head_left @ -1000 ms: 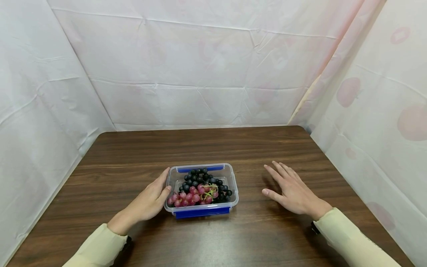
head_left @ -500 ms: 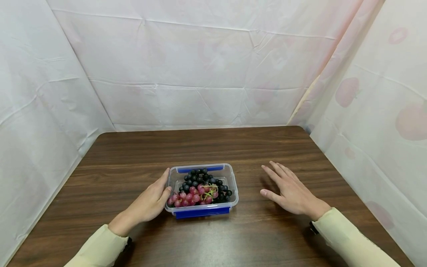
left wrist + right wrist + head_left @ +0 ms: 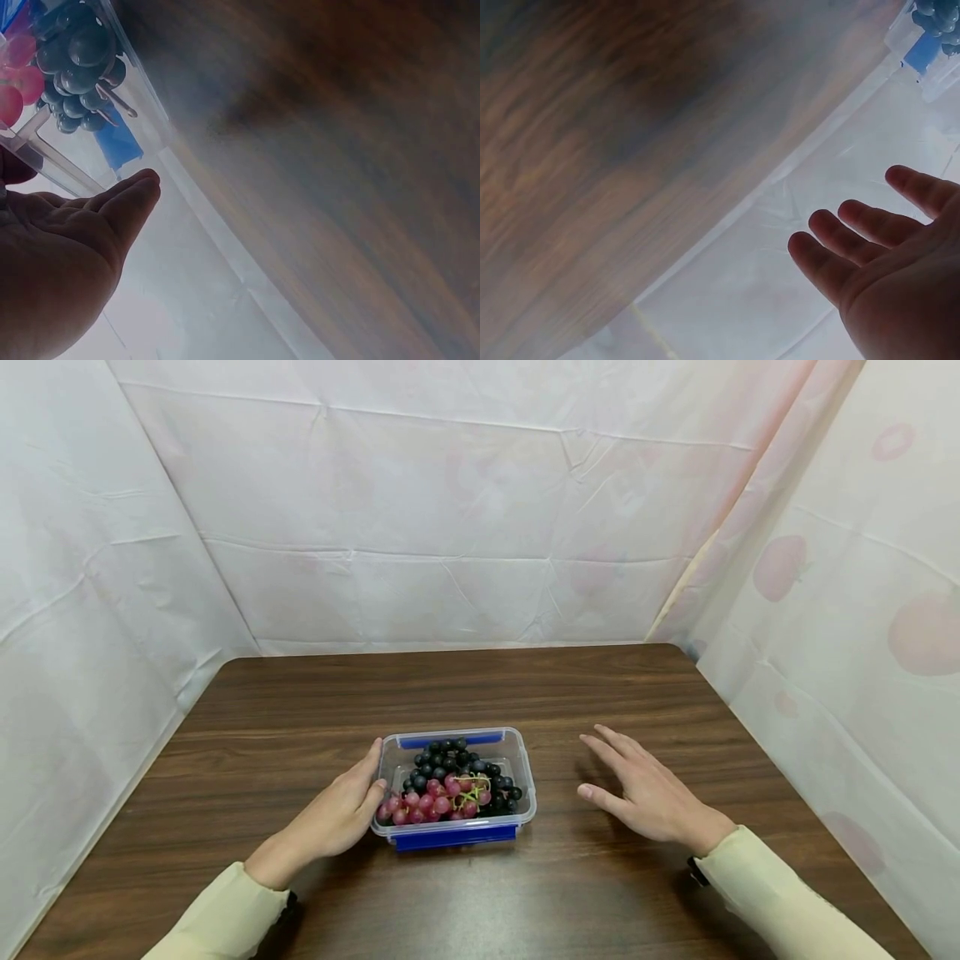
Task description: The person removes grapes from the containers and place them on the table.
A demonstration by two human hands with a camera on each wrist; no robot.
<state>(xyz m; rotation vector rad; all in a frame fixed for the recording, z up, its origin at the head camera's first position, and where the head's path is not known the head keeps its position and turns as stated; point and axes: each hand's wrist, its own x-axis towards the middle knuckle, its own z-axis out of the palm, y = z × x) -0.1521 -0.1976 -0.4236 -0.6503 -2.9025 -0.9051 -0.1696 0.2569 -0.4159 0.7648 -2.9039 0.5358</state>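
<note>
A clear plastic food container (image 3: 453, 828) with blue clips sits on the table, no lid on it. Inside lie a bunch of black grapes (image 3: 438, 760) and, in front of them, a bunch of red grapes (image 3: 425, 803) with a green stem. My left hand (image 3: 333, 810) rests against the container's left side, fingers straight along the outer wall and thumb at the rim. In the left wrist view its fingers (image 3: 131, 206) look extended beside the wall. To the right of the container, apart from it, my right hand (image 3: 652, 789) hovers over the table with fingers spread, holding nothing.
The dark wooden table (image 3: 480, 685) has rounded far corners. White cloth sheets (image 3: 450, 510) hang behind it and along both sides, the right one (image 3: 847, 610) printed with faded fruit.
My right hand has drifted slightly left, toward the container. The left hand, the container and the grapes look unchanged.
</note>
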